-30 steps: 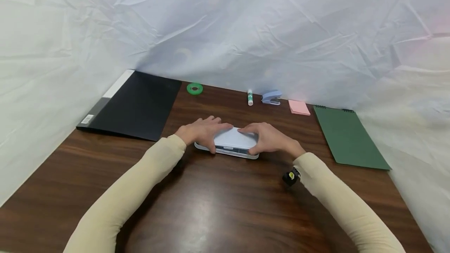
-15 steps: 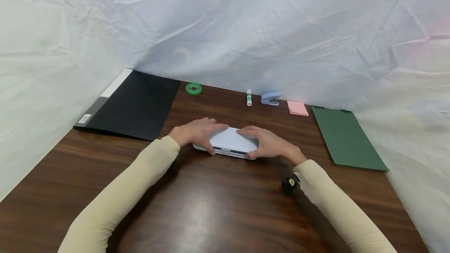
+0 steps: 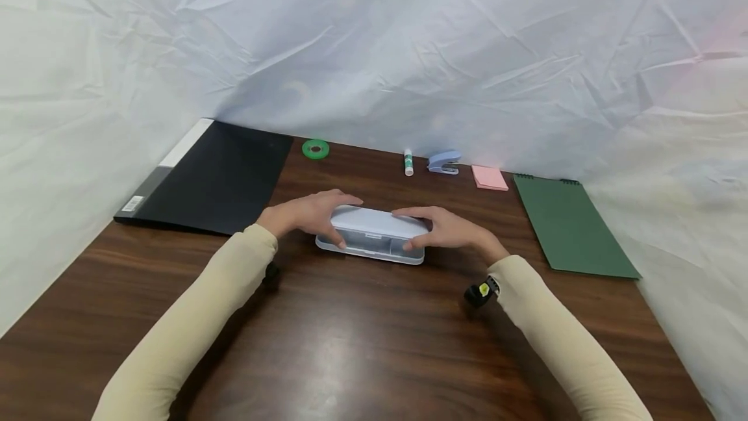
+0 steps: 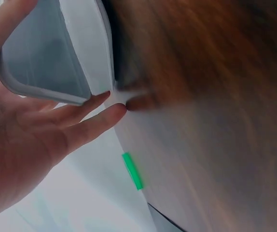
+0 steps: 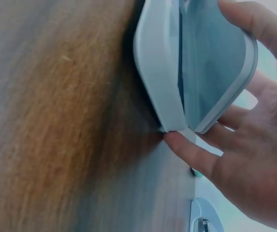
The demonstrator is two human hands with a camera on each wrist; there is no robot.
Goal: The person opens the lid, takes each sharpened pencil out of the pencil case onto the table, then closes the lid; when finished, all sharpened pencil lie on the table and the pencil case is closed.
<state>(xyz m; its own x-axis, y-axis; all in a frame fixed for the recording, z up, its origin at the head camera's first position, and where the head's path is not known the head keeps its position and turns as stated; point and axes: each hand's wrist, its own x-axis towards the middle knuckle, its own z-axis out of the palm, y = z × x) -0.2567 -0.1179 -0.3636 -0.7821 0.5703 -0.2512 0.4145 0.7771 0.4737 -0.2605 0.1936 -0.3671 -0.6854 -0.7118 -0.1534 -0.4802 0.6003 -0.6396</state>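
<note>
A white plastic pencil case (image 3: 382,255) lies mid-table, its lid (image 3: 374,219) raised at the front and hinged at the back. Below the lid a greyish interior with a divider shows in the head view. My left hand (image 3: 312,212) grips the left end, thumb in front and fingers behind. At the other end my right hand (image 3: 450,229) holds the lid likewise. Seen from the right wrist, the translucent lid (image 5: 215,63) stands at an angle to the base (image 5: 158,63), one fingertip touching near the hinge. In the left wrist view, the thumb overlaps the lid (image 4: 39,53).
Behind the case stand a green tape roll (image 3: 315,149), a glue stick (image 3: 408,163), a blue stapler (image 3: 444,162) and pink sticky notes (image 3: 489,178). A black folder (image 3: 216,177) lies left, a green spiral notebook (image 3: 575,226) right. White sheeting (image 3: 362,51) encloses the table.
The lid came down nearly onto the base half a second ago and is now raised higher at the front. The left hand has shifted left, to the case's end.
</note>
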